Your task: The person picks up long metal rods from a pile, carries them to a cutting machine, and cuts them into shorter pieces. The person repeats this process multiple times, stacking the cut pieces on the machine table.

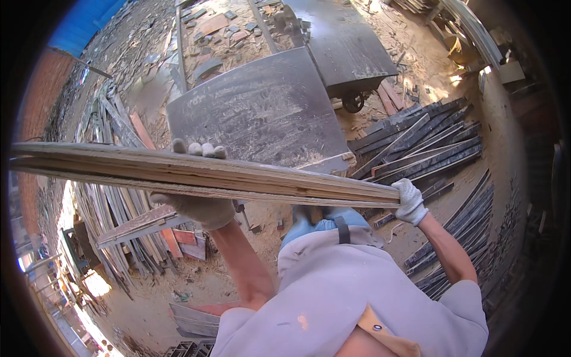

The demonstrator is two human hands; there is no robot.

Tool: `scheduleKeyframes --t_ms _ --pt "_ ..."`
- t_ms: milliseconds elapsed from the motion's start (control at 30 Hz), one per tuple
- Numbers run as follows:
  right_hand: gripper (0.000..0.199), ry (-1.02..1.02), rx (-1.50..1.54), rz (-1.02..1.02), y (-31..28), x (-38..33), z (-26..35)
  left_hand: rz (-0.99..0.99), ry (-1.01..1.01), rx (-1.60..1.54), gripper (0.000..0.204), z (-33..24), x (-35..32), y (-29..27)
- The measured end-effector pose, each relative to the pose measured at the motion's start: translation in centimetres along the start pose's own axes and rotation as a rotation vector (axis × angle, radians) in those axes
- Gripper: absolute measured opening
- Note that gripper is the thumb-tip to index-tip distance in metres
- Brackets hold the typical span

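The stack of long wooden strips (202, 172) is lifted clear of the ground and held roughly level across the body, running from 9 o'clock to about 3 o'clock in the view. The left hand (193, 205), gloved, wraps the stack from below near its middle, with the fingertips (199, 149) curled over the far edge. The right hand (410, 202), also gloved, is closed around the near end of the stack at 3 o'clock. Status: pickup appears complete; the load is in carry, and no set-down is shown. Beyond the stack, at 12 o'clock, lies a large grey metal sheet (262, 113), with a wheeled cart (345, 53) behind it. A pile of dark slats (422, 140) rests on the sawdust-covered ground (410, 65) at 2 o'clock, and a heap of mixed boards (125, 220) lies at 8 o'clock. Which of these, if any, receives the load cannot be told.
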State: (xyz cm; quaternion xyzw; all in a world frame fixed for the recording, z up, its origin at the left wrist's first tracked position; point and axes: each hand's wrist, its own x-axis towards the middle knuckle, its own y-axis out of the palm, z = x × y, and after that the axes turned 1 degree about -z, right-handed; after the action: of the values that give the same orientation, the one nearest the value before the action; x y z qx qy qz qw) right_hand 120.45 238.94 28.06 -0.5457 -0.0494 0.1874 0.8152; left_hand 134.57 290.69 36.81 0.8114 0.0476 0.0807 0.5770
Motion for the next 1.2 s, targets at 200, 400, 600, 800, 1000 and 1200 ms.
scheduleKeyframes --t_ms 200,400,600,800,1000,1200 --pt "0.067 0.073 0.146 0.241 11.6 2.9 4.8 -0.104 0.085 0.473 0.104 -1.7 -0.5 7.7" --pt "0.086 -0.088 0.404 0.411 6.9 10.7 14.7 -0.283 0.224 1.123 0.11 2.3 -3.9 12.1" --pt "0.061 -0.009 1.058 0.159 2.5 22.5 12.4 -0.317 0.39 1.776 0.102 2.0 -9.9 10.5" --pt "0.049 0.459 1.456 0.595 14.7 29.0 14.5 -0.017 -0.016 1.545 0.06 4.6 -13.7 10.2" --pt "0.053 0.684 1.669 0.966 23.2 29.9 20.5 0.044 -0.673 1.674 0.073 6.2 -16.7 10.0" --pt "0.056 0.738 1.485 0.997 25.9 30.6 12.4 0.159 -0.936 1.676 0.073 4.9 -17.5 6.2"
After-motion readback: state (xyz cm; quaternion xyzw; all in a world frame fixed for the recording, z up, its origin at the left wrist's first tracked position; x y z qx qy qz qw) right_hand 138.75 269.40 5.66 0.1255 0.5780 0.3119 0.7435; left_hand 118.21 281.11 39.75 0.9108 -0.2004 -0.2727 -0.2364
